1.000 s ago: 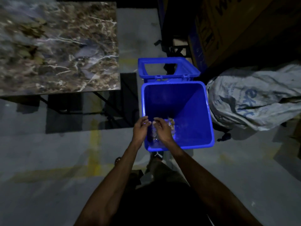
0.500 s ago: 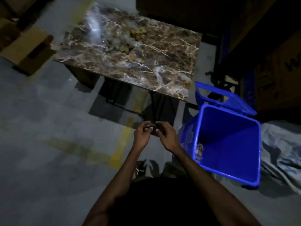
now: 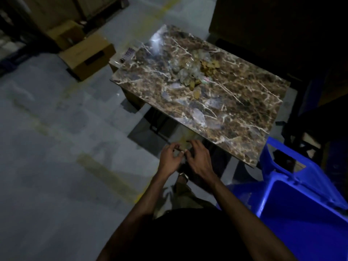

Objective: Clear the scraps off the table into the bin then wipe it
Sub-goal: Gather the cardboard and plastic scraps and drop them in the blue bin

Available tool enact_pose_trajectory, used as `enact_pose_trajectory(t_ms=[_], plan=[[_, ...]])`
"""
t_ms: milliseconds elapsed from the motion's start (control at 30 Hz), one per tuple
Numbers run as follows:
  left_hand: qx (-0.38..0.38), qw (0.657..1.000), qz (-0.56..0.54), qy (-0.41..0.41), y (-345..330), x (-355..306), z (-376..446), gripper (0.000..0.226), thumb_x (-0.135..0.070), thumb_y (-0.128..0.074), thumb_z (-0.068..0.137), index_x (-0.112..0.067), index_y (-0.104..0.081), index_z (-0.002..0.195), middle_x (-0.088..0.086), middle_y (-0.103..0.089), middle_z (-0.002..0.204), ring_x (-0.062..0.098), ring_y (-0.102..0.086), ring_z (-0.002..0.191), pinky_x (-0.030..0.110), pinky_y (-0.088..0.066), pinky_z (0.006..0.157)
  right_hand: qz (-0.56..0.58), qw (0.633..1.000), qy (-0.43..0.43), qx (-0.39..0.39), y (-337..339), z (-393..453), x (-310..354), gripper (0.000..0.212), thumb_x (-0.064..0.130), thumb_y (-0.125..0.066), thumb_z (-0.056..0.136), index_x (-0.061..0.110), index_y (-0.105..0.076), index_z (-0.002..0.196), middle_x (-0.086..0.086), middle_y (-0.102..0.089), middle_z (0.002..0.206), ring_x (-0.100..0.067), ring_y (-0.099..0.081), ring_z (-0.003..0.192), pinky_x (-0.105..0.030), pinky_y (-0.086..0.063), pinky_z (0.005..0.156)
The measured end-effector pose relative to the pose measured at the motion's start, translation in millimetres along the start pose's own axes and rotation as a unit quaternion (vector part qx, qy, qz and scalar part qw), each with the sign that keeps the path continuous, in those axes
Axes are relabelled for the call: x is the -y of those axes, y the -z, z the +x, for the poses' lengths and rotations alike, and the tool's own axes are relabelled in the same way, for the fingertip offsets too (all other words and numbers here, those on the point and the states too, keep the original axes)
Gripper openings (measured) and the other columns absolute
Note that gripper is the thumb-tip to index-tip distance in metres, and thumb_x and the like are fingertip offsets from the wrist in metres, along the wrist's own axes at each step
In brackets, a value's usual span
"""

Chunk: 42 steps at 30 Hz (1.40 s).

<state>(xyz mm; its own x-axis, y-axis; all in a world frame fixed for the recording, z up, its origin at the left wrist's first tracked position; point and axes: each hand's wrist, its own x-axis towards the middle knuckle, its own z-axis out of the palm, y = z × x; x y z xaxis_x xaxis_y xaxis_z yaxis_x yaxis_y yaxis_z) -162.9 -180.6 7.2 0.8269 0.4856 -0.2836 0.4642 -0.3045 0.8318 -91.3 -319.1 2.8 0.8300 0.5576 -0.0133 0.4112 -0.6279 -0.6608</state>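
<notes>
A brown marble-patterned table (image 3: 235,117) stands ahead of me. A heap of scraps (image 3: 194,72), yellow-brown pieces and clear plastic, lies near its far middle. The open blue bin (image 3: 301,210) stands at the lower right, beside the table's near corner, its lid tipped back. My left hand (image 3: 169,159) and my right hand (image 3: 197,159) are close together in front of me, below the table's near edge, fingertips touching or rubbing. Neither hand visibly holds anything; the hands are blurred.
Cardboard boxes (image 3: 88,53) sit on the grey floor at the upper left. A small printed card or packet (image 3: 128,54) lies at the table's far left corner. Dark shelving and boxes fill the right and back. Faded yellow lines cross the floor.
My view has swung left from the bin to the table. Both hands have come away from above the bin and now hover in front of the table's near edge.
</notes>
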Motion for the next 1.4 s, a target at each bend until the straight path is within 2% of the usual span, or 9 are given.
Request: enact_pose_trajectory(t_ms=[300,533,633,767,867,1033,1200,1300,1400], plan=[[0.028,0.994,-0.030,0.106,7,-27,120,0.029,-0.014,-0.069,0.095,-0.014,-0.066,0.123,0.008,-0.072,0.114,0.023,-0.068,0.105,0.035,-0.053,0.093,0.053,0.998,-0.034,-0.001,21,128,-30,0.039,0.028,-0.056,0.100,0.018,-0.057,0.138,-0.008,-0.058,0.137,-0.029,-0.062,0.113,-0.042,-0.052,0.088],[0.051,0.992,-0.036,0.109,13,-44,192,0.028,-0.007,-0.072,0.091,-0.021,-0.064,0.113,0.009,-0.069,0.105,0.018,-0.066,0.089,0.030,-0.053,0.081,0.128,0.983,-0.128,-0.002,13,164,-47,0.044,0.029,-0.047,0.098,0.011,-0.057,0.138,-0.007,-0.057,0.133,-0.020,-0.068,0.114,-0.037,-0.055,0.093],[0.075,0.990,-0.040,0.115,20,-46,224,0.026,-0.004,-0.071,0.091,-0.015,-0.064,0.115,0.008,-0.067,0.099,0.013,-0.065,0.075,0.018,-0.053,0.067,0.105,0.981,-0.162,0.001,-4,179,-52,0.041,0.024,-0.053,0.098,0.010,-0.058,0.135,-0.008,-0.058,0.128,-0.023,-0.067,0.116,-0.042,-0.055,0.096],[0.131,0.984,-0.015,0.118,28,-39,280,0.029,-0.027,-0.069,0.080,-0.029,-0.067,0.109,0.001,-0.073,0.105,0.020,-0.073,0.086,0.037,-0.062,0.081,0.037,0.978,-0.205,0.017,-20,215,-54,0.047,0.025,-0.054,0.092,0.006,-0.059,0.135,-0.016,-0.060,0.130,-0.032,-0.059,0.120,-0.041,-0.049,0.098],[0.145,0.981,-0.018,0.125,38,-24,326,0.025,-0.027,-0.065,0.077,-0.038,-0.065,0.100,0.009,-0.072,0.106,0.028,-0.072,0.075,0.047,-0.061,0.071,0.011,0.972,-0.234,0.023,-21,248,-52,0.040,0.017,-0.060,0.094,0.001,-0.060,0.131,-0.022,-0.060,0.126,-0.037,-0.056,0.118,-0.041,-0.045,0.097],[0.168,0.981,0.037,0.086,63,-37,384,0.031,-0.016,-0.067,0.089,-0.020,-0.068,0.120,0.007,-0.067,0.121,0.024,-0.066,0.110,0.031,-0.050,0.087,-0.020,0.964,-0.264,0.014,-19,301,-52,0.030,0.021,-0.054,0.087,0.001,-0.060,0.109,-0.019,-0.054,0.103,-0.037,-0.055,0.094,-0.038,-0.036,0.076],[0.209,0.973,0.096,0.035,60,-44,424,0.034,-0.017,-0.065,0.091,-0.015,-0.066,0.125,0.011,-0.055,0.128,0.022,-0.058,0.119,0.026,-0.043,0.093,-0.031,0.973,-0.224,0.038,-20,343,-49,0.047,0.026,-0.056,0.090,0.002,-0.058,0.130,-0.020,-0.054,0.116,-0.039,-0.054,0.104,-0.044,-0.046,0.089],[0.214,0.971,0.102,-0.023,54,-48,438,0.013,-0.010,-0.062,0.091,-0.015,-0.071,0.099,0.005,-0.059,0.109,0.025,-0.064,0.106,0.029,-0.048,0.091,-0.001,0.973,-0.231,-0.002,-22,354,-43,0.027,0.022,-0.052,0.094,0.006,-0.063,0.112,-0.013,-0.054,0.103,-0.033,-0.055,0.092,-0.045,-0.048,0.080],[0.113,0.987,0.091,-0.071,55,-51,444,0.009,-0.010,-0.060,0.090,-0.017,-0.060,0.084,0.000,-0.052,0.094,0.026,-0.060,0.088,0.039,-0.052,0.079,0.036,0.956,-0.274,-0.105,-17,357,-30,0.019,0.017,-0.047,0.093,0.007,-0.060,0.101,-0.010,-0.054,0.103,-0.025,-0.053,0.091,-0.039,-0.045,0.078]])
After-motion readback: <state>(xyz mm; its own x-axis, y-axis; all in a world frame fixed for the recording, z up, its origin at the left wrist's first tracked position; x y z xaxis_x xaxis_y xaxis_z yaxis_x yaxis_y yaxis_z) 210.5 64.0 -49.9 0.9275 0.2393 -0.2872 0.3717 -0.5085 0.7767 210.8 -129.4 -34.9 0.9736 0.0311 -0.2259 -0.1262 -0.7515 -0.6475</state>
